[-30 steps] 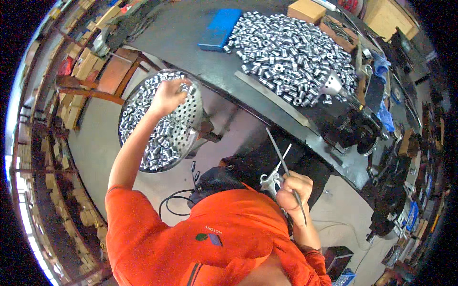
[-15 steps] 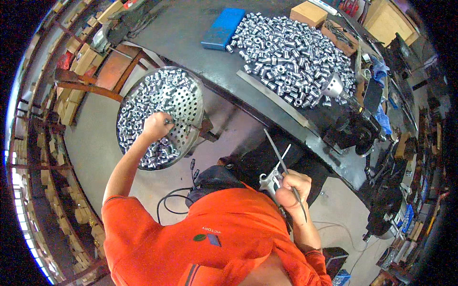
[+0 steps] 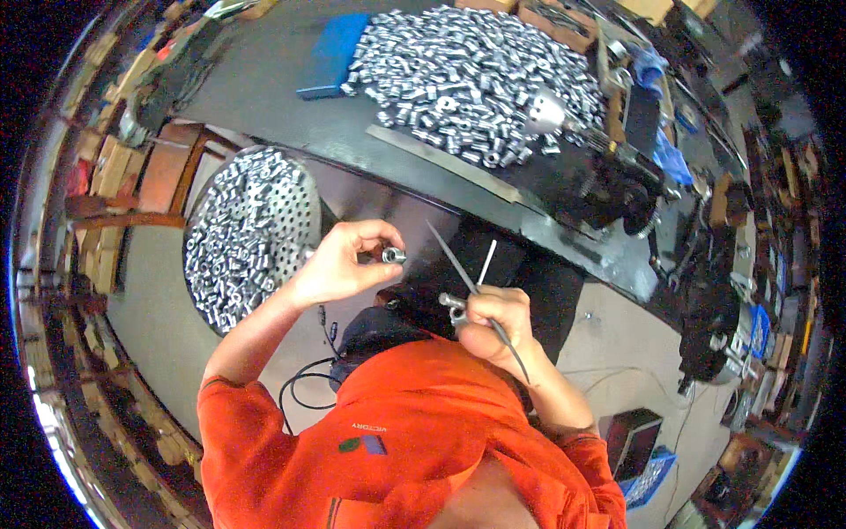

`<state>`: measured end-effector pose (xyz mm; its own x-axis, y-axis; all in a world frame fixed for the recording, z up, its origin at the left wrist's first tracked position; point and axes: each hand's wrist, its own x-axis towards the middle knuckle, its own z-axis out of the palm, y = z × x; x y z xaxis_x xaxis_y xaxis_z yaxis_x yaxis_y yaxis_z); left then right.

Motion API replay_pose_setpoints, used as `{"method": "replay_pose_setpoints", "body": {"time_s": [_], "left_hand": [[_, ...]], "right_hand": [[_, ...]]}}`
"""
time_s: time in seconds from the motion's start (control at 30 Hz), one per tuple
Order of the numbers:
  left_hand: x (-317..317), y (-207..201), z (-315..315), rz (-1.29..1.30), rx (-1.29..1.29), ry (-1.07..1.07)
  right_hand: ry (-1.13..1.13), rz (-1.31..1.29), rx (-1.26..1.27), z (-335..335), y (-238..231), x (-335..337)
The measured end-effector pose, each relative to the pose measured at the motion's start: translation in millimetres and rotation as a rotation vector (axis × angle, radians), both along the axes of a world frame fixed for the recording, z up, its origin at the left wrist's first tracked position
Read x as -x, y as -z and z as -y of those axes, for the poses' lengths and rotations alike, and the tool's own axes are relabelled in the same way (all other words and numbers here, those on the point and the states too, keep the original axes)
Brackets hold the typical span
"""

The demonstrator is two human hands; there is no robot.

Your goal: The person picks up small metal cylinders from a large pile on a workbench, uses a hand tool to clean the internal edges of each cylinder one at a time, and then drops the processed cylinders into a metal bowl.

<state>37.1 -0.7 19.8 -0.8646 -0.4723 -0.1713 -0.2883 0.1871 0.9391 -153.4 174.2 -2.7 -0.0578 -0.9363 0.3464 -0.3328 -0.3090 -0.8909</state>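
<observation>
My left hand (image 3: 344,262) pinches a small, shiny metal pipe fitting (image 3: 393,255) between thumb and fingers, in front of my body. The fitting's round open end shows. To its right, my right hand (image 3: 499,319) is closed around a long, thin, tapered grey file (image 3: 452,257), which slants from upper left to lower right. Small metal fittings (image 3: 456,307) stick out at the thumb side of this hand. A thin white stick (image 3: 487,262) rises just beyond the knuckles; its lower end is hidden. The two hands are apart.
A round perforated metal tray (image 3: 301,204) with many loose fittings stands at the left, by a wooden chair (image 3: 167,172). On the dark workbench (image 3: 256,97) lie a large heap of fittings (image 3: 467,75), a blue box (image 3: 335,57) and a flat metal bar (image 3: 441,163). A black machine (image 3: 617,189) stands at the right.
My left hand has left the tray and come right, toward my body, with a fitting in it. My right hand still grips the file. The whole view has shifted.
</observation>
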Motion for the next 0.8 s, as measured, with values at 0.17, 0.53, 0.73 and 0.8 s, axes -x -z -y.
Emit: {"method": "replay_pose_setpoints", "body": {"time_s": [0.17,0.53,0.73,0.8], "left_hand": [[28.4,-4.3,-19.1,-0.061,0.413,0.071],[43.5,2.6,-30.6,-0.084,1.015,0.248],[48.1,-2.3,-15.5,-0.118,0.533,0.242],[47.6,4.8,-16.6,-0.090,0.231,0.078]], "right_hand": [[0.073,-0.141,-0.037,5.1,1.1,2.6],[0.135,-0.305,-0.264,13.9,5.8,-0.4],[0.158,-0.263,-0.251,7.8,7.2,8.1],[0.170,-0.274,-0.246,6.1,7.4,7.6]]}}
